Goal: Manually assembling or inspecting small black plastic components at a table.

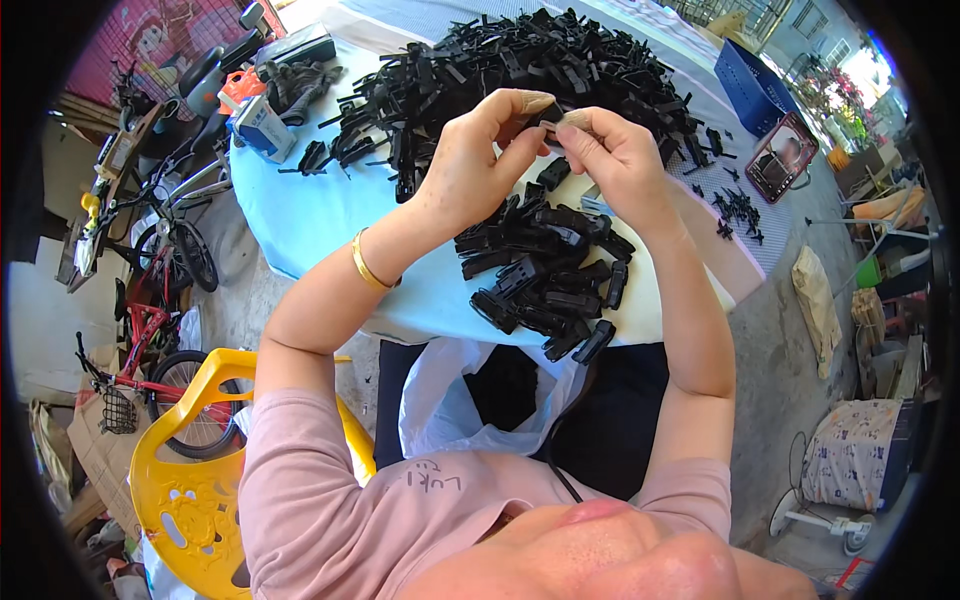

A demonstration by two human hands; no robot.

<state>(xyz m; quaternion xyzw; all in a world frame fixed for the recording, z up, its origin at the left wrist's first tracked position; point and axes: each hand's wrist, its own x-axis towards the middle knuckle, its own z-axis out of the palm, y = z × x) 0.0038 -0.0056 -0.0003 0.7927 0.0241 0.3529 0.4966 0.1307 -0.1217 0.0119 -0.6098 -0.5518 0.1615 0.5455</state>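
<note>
Both my hands meet above the table (pixel 285 215), which has a pale blue cover. My left hand (pixel 468 165), a gold bangle on its wrist, pinches a small black plastic part (pixel 548 115). The fingertips of my right hand (pixel 628 170) close on the same part from the other side. Beige covers show on some fingertips. Fingers hide much of the part, so its exact kind is unclear. Behind my hands spreads a large pile of black plastic pieces (pixel 520 60). Between my forearms lies a smaller heap of black clip-like parts (pixel 550 265), near the table's front edge.
Small black pieces (pixel 738 212) lie at the right, beside a propped phone (pixel 783 158) and a blue basket (pixel 750 88). A blue-and-white box (pixel 262 128) stands at left. Below the edge, a white plastic bag (pixel 430 405) holds something black. A yellow chair (pixel 190 450) is nearby.
</note>
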